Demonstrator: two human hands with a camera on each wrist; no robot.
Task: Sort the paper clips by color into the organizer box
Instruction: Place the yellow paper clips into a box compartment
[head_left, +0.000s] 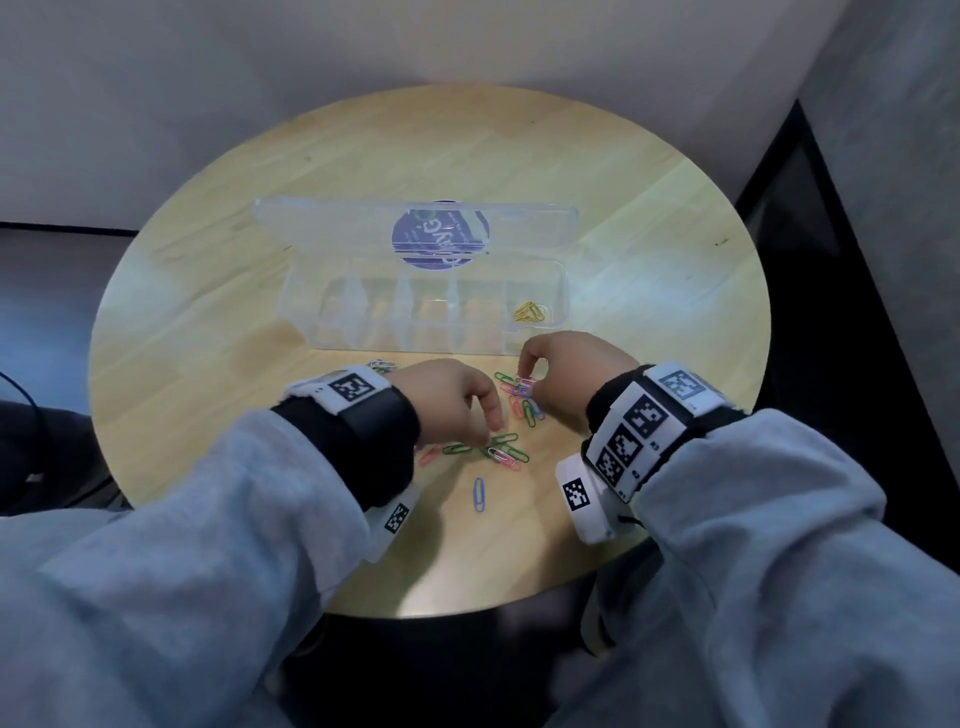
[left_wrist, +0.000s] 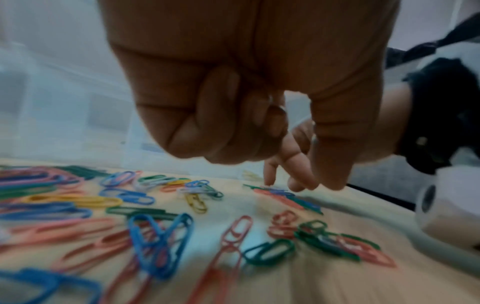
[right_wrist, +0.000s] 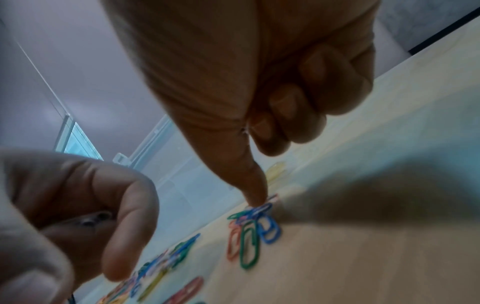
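A clear organizer box (head_left: 436, 340) lies open mid-table, with yellow clips (head_left: 529, 313) in its rightmost compartment. Loose coloured paper clips (head_left: 523, 406) are scattered in front of it. My right hand (head_left: 525, 382) pinches a clip at the top of that pile between thumb and forefinger; its colour is unclear. The fingertip (right_wrist: 257, 200) meets blue and pink clips. My left hand (head_left: 491, 428) hovers over green clips (head_left: 506, 448), fingers curled, thumb (left_wrist: 330, 160) pointing down. A small shiny piece (right_wrist: 96, 218), seemingly a clip, shows inside its curled fingers.
The box lid (head_left: 363, 223) lies back flat behind the compartments, with a purple round label. A single blue clip (head_left: 479, 494) lies nearer me. More clips (head_left: 382, 365) sit left of my left wrist. The round wooden table (head_left: 234, 312) ends near my sleeves.
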